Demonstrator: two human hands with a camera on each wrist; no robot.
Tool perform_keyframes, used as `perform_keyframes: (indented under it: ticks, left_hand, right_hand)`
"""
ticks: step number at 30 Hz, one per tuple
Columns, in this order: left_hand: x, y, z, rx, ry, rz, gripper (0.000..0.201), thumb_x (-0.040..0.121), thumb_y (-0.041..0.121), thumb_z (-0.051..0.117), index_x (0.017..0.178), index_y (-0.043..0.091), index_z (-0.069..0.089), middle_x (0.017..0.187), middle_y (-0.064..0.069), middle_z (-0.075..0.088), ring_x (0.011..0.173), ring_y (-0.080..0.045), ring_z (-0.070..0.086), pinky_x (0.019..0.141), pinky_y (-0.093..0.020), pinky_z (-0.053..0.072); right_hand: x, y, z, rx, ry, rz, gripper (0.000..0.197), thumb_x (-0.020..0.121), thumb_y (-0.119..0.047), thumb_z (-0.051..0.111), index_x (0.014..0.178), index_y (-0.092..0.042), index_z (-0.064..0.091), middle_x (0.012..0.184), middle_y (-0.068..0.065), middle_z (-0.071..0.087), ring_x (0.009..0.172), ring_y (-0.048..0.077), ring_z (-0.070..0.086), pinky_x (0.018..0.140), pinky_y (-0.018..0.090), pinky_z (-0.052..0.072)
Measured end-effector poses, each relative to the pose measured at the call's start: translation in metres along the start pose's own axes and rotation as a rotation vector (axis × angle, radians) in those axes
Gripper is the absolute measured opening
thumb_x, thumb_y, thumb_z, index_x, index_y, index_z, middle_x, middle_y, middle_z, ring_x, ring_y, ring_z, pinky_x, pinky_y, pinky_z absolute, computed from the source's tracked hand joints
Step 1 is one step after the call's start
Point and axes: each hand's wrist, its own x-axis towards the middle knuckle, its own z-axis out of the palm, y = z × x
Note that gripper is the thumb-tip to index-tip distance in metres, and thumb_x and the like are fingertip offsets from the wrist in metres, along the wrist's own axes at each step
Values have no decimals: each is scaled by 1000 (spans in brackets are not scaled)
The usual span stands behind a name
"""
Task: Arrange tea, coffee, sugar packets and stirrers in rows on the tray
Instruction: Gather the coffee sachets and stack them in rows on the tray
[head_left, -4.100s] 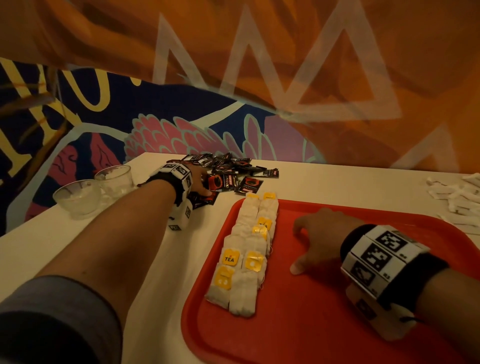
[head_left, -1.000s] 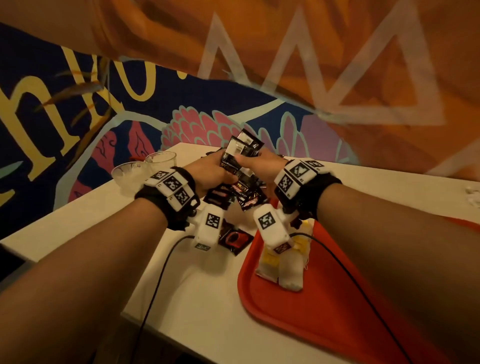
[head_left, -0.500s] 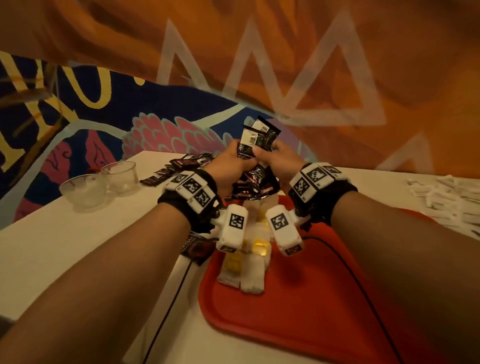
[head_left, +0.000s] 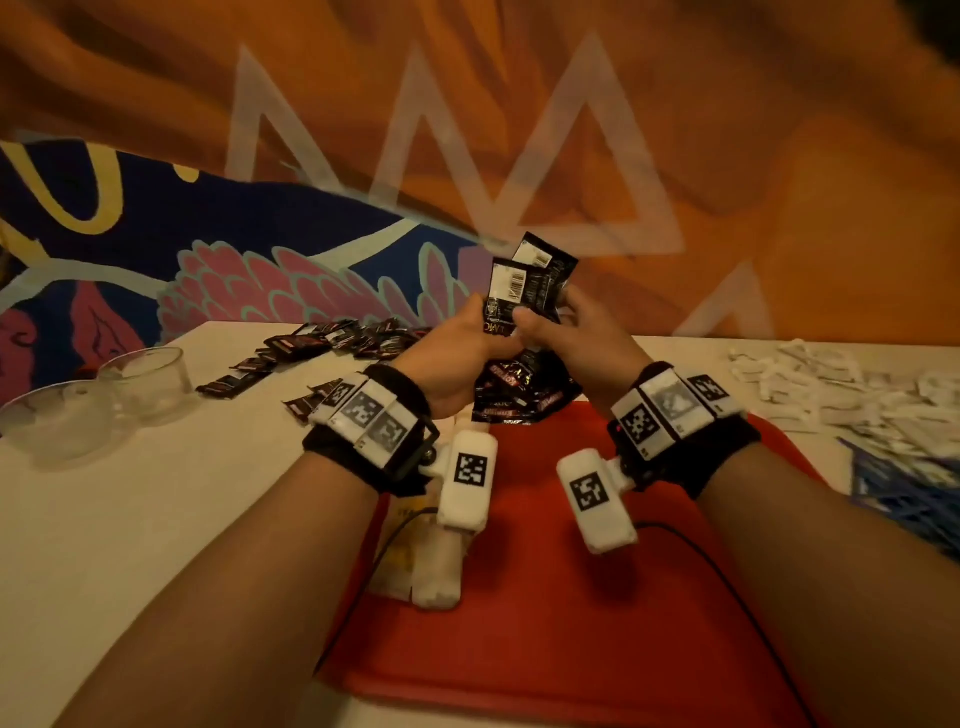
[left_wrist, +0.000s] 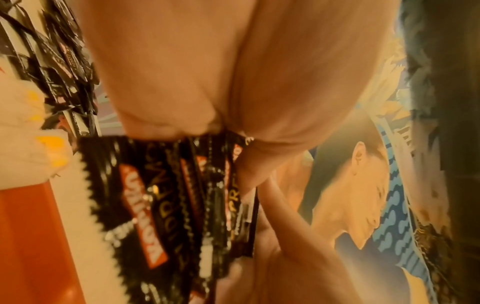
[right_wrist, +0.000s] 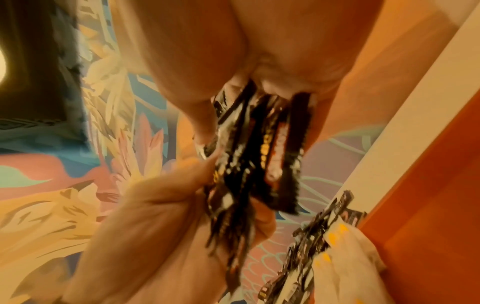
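Observation:
Both hands hold one bunch of black coffee packets (head_left: 524, 332) up in the air above the far edge of the red tray (head_left: 545, 623). My left hand (head_left: 457, 358) grips the bunch from the left and my right hand (head_left: 571, 343) from the right, fingers curled round it. The wrist views show the same packets (left_wrist: 166, 201) (right_wrist: 257, 156) squeezed between the fingers. A row of white tea bags (head_left: 436, 566) with yellow tags lies along the tray's left side, partly hidden by my left wrist. More coffee packets (head_left: 332, 338) lie scattered on the white table behind.
Two clear glass cups (head_left: 104, 395) stand at the table's left edge. A heap of white sugar packets (head_left: 831, 384) lies at the far right of the table, with something blue (head_left: 904, 493) beside the tray's right edge. A painted wall rises behind the table.
Both hands gathered coffee packets from the table pile and carried the bunch rightward, over the tray's far edge. Earlier the right hand lay flat on the tray.

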Motion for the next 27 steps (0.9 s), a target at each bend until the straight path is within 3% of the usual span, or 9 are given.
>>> perform_keyframes:
  ticks: [3, 6, 10, 17, 20, 23, 25, 27]
  left_hand:
    - [-1, -1, 7, -44, 10, 3, 41, 96, -6, 48, 130, 19, 48, 123, -14, 65, 107, -27, 68, 83, -38, 59]
    - [-3, -2, 20, -34, -4, 20, 40, 98, 0, 47, 133, 20, 42, 125, -14, 64, 105, -25, 69, 83, -41, 60]
    - [-3, -3, 31, -45, -19, 53, 42, 100, 3, 49, 136, 21, 38, 126, -11, 64, 105, -25, 70, 82, -43, 60]
    - [-9, -11, 35, 39, -36, 50, 40, 100, 2, 49, 132, 26, 43, 128, -9, 62, 113, -22, 65, 88, -37, 57]
    - [-14, -15, 36, 101, -131, -5, 52, 97, -6, 46, 141, 21, 39, 132, -16, 58, 117, -27, 60, 96, -40, 52]
    - [-17, -16, 43, 82, -176, -22, 54, 97, -9, 45, 141, 19, 38, 126, -17, 61, 107, -27, 63, 89, -39, 55]
    - [-17, -18, 47, 60, -170, -16, 55, 96, -11, 45, 141, 19, 37, 127, -21, 61, 104, -29, 64, 88, -41, 56]
    - [-17, -19, 49, 67, -152, -12, 55, 96, -11, 45, 142, 18, 36, 124, -19, 61, 101, -25, 65, 85, -38, 57]
  right_hand:
    - [-4, -3, -3, -63, -31, 2, 32, 94, -17, 64, 125, -18, 53, 120, 8, 65, 112, 26, 64, 100, 46, 50]
    - [-4, 0, 0, -184, -3, -35, 52, 86, -45, 59, 134, -25, 49, 126, 0, 64, 115, 20, 62, 103, 48, 48]
    - [-6, 3, -1, -240, 79, -89, 36, 99, -37, 51, 132, -24, 48, 127, 0, 61, 116, 20, 59, 103, 49, 46]
    - [-26, 1, -23, -190, 45, -43, 63, 74, -61, 64, 128, -30, 50, 119, -6, 65, 108, 16, 65, 97, 50, 51]
    - [-30, -2, -33, -164, 150, -106, 39, 93, -46, 59, 125, -31, 42, 116, -4, 62, 106, 19, 64, 94, 53, 52]
    - [-32, -3, -34, -215, 191, -150, 19, 101, -26, 46, 120, -30, 43, 110, 2, 63, 101, 22, 63, 93, 54, 51]
    - [-34, -3, -35, -240, 181, -120, 18, 101, -16, 41, 114, -26, 50, 107, 5, 63, 99, 25, 62, 93, 54, 50]
    - [-35, -6, -38, -167, 179, -62, 23, 100, -12, 41, 104, -29, 55, 106, 6, 64, 100, 26, 63, 95, 54, 50]
